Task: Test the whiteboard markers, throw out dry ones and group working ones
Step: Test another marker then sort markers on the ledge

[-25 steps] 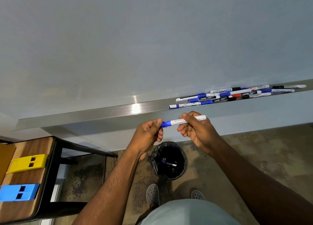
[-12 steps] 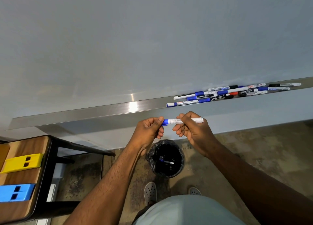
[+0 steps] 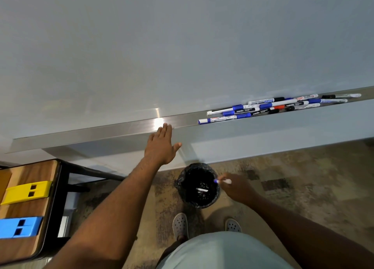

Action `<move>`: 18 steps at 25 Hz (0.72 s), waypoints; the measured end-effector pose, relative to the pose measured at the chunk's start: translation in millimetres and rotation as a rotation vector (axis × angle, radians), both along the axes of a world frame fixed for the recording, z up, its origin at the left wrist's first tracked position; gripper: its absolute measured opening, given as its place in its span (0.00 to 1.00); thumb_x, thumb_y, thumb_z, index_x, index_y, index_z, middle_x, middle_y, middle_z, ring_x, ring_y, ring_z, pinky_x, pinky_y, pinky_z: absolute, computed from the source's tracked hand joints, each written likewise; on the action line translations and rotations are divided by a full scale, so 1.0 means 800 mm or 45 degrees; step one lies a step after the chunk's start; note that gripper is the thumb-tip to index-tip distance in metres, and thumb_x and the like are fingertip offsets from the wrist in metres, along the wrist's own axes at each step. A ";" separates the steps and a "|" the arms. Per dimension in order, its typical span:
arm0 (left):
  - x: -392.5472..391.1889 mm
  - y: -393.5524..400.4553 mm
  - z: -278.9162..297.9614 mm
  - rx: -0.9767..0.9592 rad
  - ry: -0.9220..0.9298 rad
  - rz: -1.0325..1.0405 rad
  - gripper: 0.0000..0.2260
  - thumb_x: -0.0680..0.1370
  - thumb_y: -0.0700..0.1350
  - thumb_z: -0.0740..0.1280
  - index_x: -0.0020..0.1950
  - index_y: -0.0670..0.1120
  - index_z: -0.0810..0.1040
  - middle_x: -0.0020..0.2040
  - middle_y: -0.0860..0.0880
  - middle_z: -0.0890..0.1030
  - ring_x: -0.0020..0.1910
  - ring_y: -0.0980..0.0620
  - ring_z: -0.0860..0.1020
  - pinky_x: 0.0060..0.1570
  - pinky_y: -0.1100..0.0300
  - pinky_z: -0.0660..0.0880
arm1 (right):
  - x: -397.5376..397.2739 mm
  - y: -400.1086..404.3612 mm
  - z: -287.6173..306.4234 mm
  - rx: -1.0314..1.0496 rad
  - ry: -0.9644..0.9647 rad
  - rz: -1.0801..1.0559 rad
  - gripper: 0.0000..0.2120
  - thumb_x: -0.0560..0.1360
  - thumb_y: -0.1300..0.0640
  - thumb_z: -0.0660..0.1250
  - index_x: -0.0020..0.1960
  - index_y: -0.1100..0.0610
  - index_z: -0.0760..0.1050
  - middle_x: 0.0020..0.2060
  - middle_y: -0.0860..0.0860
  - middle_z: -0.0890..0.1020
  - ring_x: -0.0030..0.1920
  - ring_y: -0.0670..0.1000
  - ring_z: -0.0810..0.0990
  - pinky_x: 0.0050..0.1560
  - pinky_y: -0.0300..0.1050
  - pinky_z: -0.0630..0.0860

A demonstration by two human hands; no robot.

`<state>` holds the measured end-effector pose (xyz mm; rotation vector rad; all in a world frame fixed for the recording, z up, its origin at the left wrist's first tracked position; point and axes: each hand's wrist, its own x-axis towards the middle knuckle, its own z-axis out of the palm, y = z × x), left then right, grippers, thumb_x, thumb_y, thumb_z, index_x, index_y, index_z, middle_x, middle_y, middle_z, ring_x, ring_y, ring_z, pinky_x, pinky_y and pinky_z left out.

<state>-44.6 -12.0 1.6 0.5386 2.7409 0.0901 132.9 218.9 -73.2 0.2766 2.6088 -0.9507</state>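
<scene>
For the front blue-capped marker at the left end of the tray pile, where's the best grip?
Pinch the blue-capped marker at mid-barrel from above and the open front. It lies flat along the tray, nearest the lip, its left end free, other markers crowding behind.

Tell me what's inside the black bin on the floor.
In the bin, one pale marker shows on the black liner. Anything else down there is too dark to tell. The right hand holds another marker over the rim.

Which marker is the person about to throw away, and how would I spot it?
Find the black bin on the floor under the whiteboard's metal tray. At its right rim, the right hand holds a white marker with a blue cap. It is the only marker in a hand; the others lie in the tray or inside the bin.
</scene>
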 end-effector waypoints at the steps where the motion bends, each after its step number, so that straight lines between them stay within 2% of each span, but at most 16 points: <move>1: -0.001 -0.005 -0.009 -0.107 -0.035 -0.060 0.36 0.80 0.63 0.49 0.78 0.45 0.38 0.79 0.46 0.39 0.78 0.47 0.42 0.75 0.48 0.44 | 0.017 0.009 -0.017 0.015 -0.080 0.000 0.11 0.78 0.50 0.62 0.50 0.54 0.81 0.40 0.49 0.82 0.40 0.50 0.80 0.38 0.42 0.71; 3: 0.002 -0.010 -0.020 -0.193 -0.032 -0.118 0.38 0.79 0.65 0.50 0.78 0.44 0.35 0.78 0.45 0.35 0.77 0.47 0.39 0.75 0.49 0.44 | 0.053 0.022 -0.038 0.067 -0.258 0.059 0.10 0.78 0.52 0.63 0.51 0.55 0.80 0.43 0.51 0.82 0.43 0.50 0.81 0.41 0.41 0.71; 5: 0.003 -0.008 -0.023 -0.167 -0.034 -0.106 0.39 0.79 0.65 0.51 0.78 0.44 0.35 0.77 0.45 0.34 0.77 0.47 0.38 0.75 0.49 0.44 | 0.079 0.023 -0.047 0.173 -0.471 0.255 0.10 0.79 0.53 0.61 0.52 0.55 0.78 0.45 0.51 0.80 0.47 0.49 0.77 0.44 0.39 0.69; 7: 0.000 -0.008 -0.019 -0.135 -0.062 -0.094 0.40 0.79 0.65 0.53 0.78 0.44 0.36 0.77 0.45 0.34 0.77 0.47 0.39 0.75 0.49 0.45 | 0.087 0.017 -0.048 0.164 -0.547 0.291 0.07 0.79 0.53 0.59 0.45 0.51 0.74 0.42 0.48 0.75 0.48 0.50 0.76 0.44 0.40 0.69; 9: -0.003 -0.008 -0.014 -0.126 -0.083 -0.101 0.41 0.79 0.64 0.55 0.78 0.44 0.37 0.78 0.46 0.35 0.78 0.46 0.40 0.75 0.49 0.46 | 0.075 0.010 -0.047 0.141 -0.486 0.246 0.08 0.79 0.53 0.59 0.44 0.52 0.74 0.44 0.49 0.79 0.49 0.52 0.78 0.45 0.42 0.72; 11: -0.004 -0.009 -0.011 -0.130 -0.103 -0.105 0.41 0.79 0.63 0.57 0.78 0.45 0.37 0.78 0.46 0.35 0.78 0.46 0.40 0.75 0.48 0.46 | 0.053 0.003 -0.039 0.178 -0.339 0.261 0.11 0.78 0.50 0.61 0.55 0.54 0.77 0.49 0.52 0.82 0.47 0.52 0.80 0.45 0.44 0.74; 13: -0.005 -0.008 -0.009 -0.145 -0.123 -0.110 0.41 0.79 0.62 0.58 0.78 0.45 0.36 0.78 0.46 0.35 0.78 0.46 0.40 0.75 0.48 0.47 | 0.031 -0.002 -0.024 0.236 -0.259 0.243 0.17 0.78 0.47 0.63 0.63 0.53 0.73 0.45 0.50 0.80 0.41 0.51 0.78 0.41 0.42 0.73; 15: -0.006 -0.007 -0.006 -0.148 -0.135 -0.107 0.41 0.79 0.61 0.59 0.78 0.45 0.36 0.78 0.46 0.35 0.78 0.47 0.40 0.75 0.48 0.47 | 0.013 -0.002 -0.015 0.293 -0.216 0.198 0.18 0.78 0.46 0.62 0.65 0.53 0.71 0.46 0.51 0.81 0.43 0.52 0.79 0.42 0.43 0.74; 18: -0.008 -0.007 -0.006 -0.126 -0.137 -0.086 0.40 0.79 0.60 0.59 0.78 0.45 0.38 0.78 0.47 0.36 0.78 0.47 0.41 0.75 0.48 0.46 | 0.000 0.000 -0.009 0.319 -0.150 0.124 0.15 0.79 0.49 0.60 0.62 0.53 0.74 0.49 0.53 0.83 0.47 0.53 0.81 0.41 0.42 0.72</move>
